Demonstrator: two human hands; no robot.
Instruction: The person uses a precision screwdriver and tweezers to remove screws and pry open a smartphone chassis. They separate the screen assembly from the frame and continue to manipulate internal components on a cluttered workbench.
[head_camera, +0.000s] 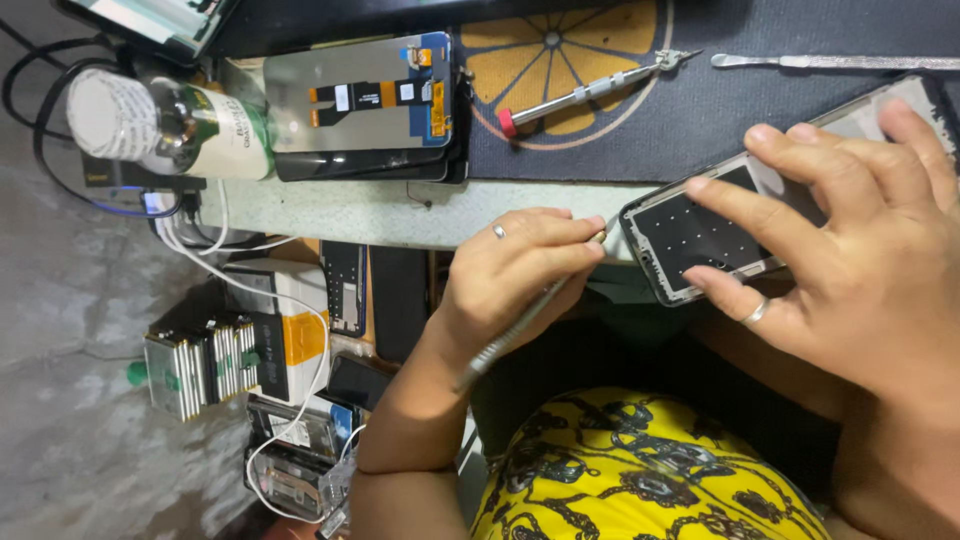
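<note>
My left hand (520, 275) is shut on a thin metal prying tool (505, 340), held like a pen. Its tip touches the left corner of a phone frame (690, 235). That frame has a black inner plate with small dots and a grey rim, and it sticks out over the table's edge. My right hand (850, 250) grips it: the fingers lie across its top and the thumb presses its near edge. Both hands wear a ring.
A dark mat (700, 120) with an orange-slice print carries a red-capped screwdriver (590, 92) and a long metal spatula (830, 62). A phone display panel (360, 100) lies back side up beside a bottle (170, 125). Boxes, phone parts and white cables (280, 360) sit below the table.
</note>
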